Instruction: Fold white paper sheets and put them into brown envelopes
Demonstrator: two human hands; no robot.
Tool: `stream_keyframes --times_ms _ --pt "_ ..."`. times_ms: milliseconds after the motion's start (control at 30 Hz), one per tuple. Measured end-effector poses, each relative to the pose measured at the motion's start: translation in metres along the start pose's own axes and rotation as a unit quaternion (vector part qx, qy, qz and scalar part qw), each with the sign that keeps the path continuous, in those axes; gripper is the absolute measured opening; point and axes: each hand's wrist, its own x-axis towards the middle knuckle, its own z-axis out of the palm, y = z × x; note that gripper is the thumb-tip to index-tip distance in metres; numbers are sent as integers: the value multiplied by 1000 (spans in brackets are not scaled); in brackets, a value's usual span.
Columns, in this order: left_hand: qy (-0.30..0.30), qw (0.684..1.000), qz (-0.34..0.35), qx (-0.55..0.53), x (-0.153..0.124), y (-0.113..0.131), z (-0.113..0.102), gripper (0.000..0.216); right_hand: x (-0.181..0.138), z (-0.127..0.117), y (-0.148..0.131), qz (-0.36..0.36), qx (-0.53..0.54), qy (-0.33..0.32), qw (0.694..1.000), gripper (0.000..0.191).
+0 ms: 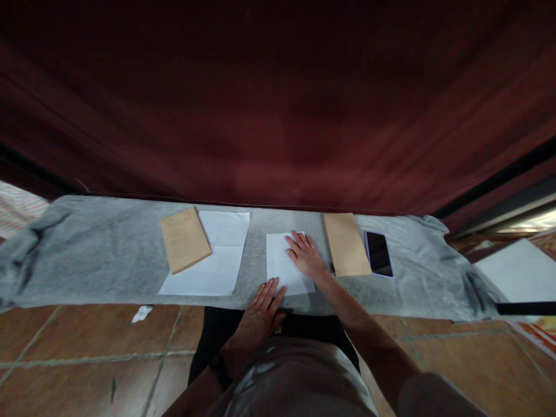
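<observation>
A folded white sheet of paper [280, 260] lies on a grey cloth [108, 255] spread on the floor. My right hand [305, 255] lies flat on the sheet's upper right part, fingers stretched out. My left hand [263, 307] rests flat at the sheet's lower left corner, fingers extended and close together. Neither hand grips anything.
A brown envelope [185, 238] lies partly over a larger white sheet [215, 258] to the left. Another brown envelope [346, 244] and a black phone [379, 253] lie to the right. A dark red curtain [278, 104] hangs behind. Brown floor tiles [87, 359] lie in front, with a paper scrap [142, 313].
</observation>
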Motion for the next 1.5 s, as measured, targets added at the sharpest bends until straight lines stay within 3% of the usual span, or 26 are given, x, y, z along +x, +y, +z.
stream_keyframes --times_ms 167,267,333,467,533,667,867,967,1067,1133,1167,1200,1267,1333,1367,1433,1500 --pt "32 993 -72 -86 -1 -4 -6 44 1 -6 -5 9 -2 11 1000 48" --pt "65 968 -152 -190 10 -7 -5 42 -16 -17 -9 10 1 25 1000 48" --pt "101 926 -230 -281 21 -9 -3 40 -39 -23 -12 -9 8 30 999 48" --pt "147 812 -380 -418 46 -16 2 40 -93 -28 -21 -47 13 15 999 48" --pt "162 782 -417 -434 56 -19 3 41 -109 -27 -26 -46 10 13 999 49" --pt "149 756 -425 -476 67 -21 0 45 -115 -28 -31 -36 14 13 999 52" --pt "83 674 -449 -580 65 -27 -19 60 -121 -41 -25 -76 67 -27 995 70" --pt "49 637 -460 -617 61 -33 -27 60 -127 -42 -18 -79 113 -38 990 64" --pt "34 619 -460 -635 57 -37 -26 61 -129 -38 -13 -60 152 -20 986 60" --pt "39 635 -448 -628 51 -39 -21 57 -129 -35 -11 -52 176 -3 983 59" --pt "47 661 -433 -612 47 -41 -19 52 -129 -34 -11 -50 185 5 981 59" --pt "59 700 -410 -582 42 -42 -18 46 -129 -34 -11 -50 193 9 980 59" --pt "93 808 -331 -478 30 -44 -16 36 -129 -34 -11 -58 202 10 978 58" --pt "103 907 -218 -344 17 -43 -16 41 -130 -34 -12 -68 205 2 976 57" --pt "92 941 -159 -284 11 -42 -17 50 -131 -34 -13 -71 205 -2 976 56" --pt "53 976 -71 -198 3 -40 -19 68 -133 -33 -14 -73 202 -9 977 55" --pt "17 987 -33 -155 1 -40 -20 78 -135 -32 -13 -74 198 -18 977 56"
